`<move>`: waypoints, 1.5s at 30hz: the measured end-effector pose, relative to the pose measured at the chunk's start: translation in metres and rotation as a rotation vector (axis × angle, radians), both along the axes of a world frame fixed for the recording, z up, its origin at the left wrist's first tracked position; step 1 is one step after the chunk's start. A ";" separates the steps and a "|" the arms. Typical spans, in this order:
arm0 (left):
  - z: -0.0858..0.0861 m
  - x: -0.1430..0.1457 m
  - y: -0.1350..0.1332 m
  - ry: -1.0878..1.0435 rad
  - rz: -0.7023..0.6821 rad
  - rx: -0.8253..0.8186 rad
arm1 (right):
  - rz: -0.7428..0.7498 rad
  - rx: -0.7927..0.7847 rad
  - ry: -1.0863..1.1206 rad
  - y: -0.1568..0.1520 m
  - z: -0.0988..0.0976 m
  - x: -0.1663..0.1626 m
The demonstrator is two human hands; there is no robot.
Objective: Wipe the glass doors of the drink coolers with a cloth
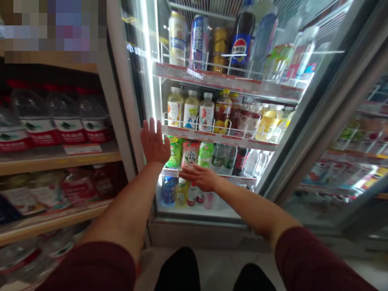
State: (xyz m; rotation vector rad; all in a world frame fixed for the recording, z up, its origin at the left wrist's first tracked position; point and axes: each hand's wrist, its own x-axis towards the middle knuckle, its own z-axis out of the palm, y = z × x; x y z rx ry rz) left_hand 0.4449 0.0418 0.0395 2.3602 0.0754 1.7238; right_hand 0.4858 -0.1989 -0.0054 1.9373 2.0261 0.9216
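My left hand [154, 142] is raised with its fingers apart, at the left edge of a lit drinks fridge. It holds nothing and partly overlaps a green-labelled bottle [174, 153]. My right hand [200, 177] stretches flat with fingers extended leftward, also holding nothing. It lies across the view of the lower shelf edge, just below a red-labelled bottle [189, 152] and a light green bottle [206, 152]. Whether either hand touches anything, I cannot tell.
Fridge shelves carry white-capped bottles [191, 111], tall cans [199, 42] and a dark cola bottle [242, 38]. A metal door frame [321, 109] slants along the right. On the left, wooden shelves [60, 161] hold red-capped water bottles [65, 115].
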 end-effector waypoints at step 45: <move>0.002 0.000 -0.004 -0.038 0.020 0.016 | -0.378 0.601 0.085 -0.100 -0.112 0.006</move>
